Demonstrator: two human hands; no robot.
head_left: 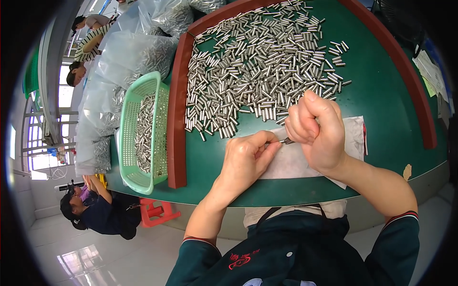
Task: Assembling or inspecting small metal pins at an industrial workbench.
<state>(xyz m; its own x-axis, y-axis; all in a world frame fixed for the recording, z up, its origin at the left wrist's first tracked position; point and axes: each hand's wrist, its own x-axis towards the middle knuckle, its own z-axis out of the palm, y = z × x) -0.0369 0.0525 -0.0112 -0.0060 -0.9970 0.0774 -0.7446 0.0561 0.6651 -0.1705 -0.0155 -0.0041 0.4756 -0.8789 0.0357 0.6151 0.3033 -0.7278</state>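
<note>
Hundreds of short silvery pins [257, 71] lie jumbled over the far part of the green bench [381, 102], spreading from its red-brown left rail [177, 119] past the middle. Near the front edge, over a pale cloth [296, 167], the left hand [244, 157] pinches a small metal piece [285, 141] between thumb and fingertip. The right hand [318, 128] is clenched just beside it, thumb uppermost; its curled fingers come up to the piece's dark end, but whether they grip it I cannot tell.

Just outside the left rail stands a mint-green basket [138, 183], partly filled with more small metal pins. Beyond it, clear plastic bags [124, 50] with metal pieces inside run toward the bench's far left corner. A matching right rail [405, 59] curves along the opposite edge, with papers [431, 74] outside it. Off the front left corner are a red stool [155, 212] and a person in dark clothing [102, 217]
</note>
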